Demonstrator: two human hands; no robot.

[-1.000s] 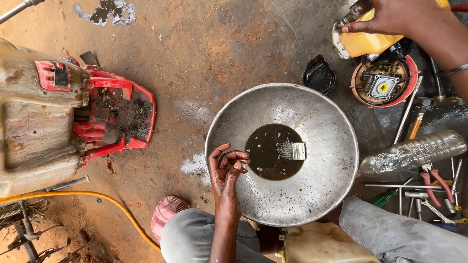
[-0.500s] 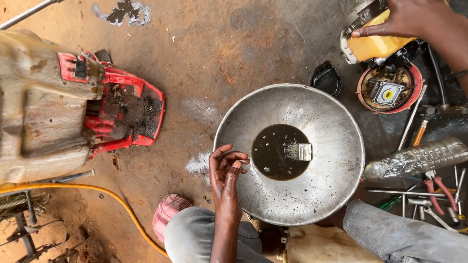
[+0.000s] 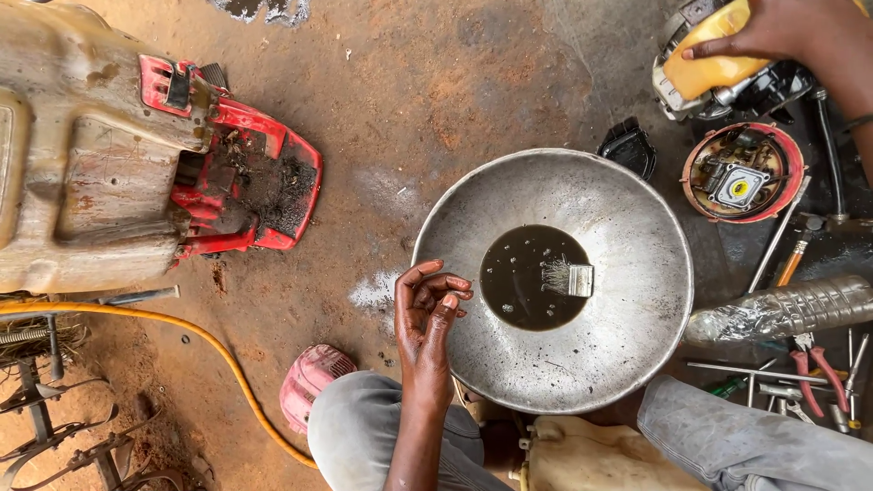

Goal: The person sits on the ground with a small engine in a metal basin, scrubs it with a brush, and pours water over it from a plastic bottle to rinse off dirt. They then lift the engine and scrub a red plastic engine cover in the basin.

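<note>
Left hand (image 3: 429,309) stays curled, empty, at the wide dented metal basin's (image 3: 637,300) rim; right hand (image 3: 773,32) keeps gripping the yellow-tanked engine (image 3: 714,73).

Bare dirt floor (image 3: 473,82) lay open above and left of the metal bowl (image 3: 627,355), giving free passage up to the red machine (image 3: 245,173). To the right, the red housing (image 3: 744,173), bottle (image 3: 782,311) and tools (image 3: 800,377) crowded the bowl's rim. The yellow hose (image 3: 195,336) crossed the lower-left ground.
</note>
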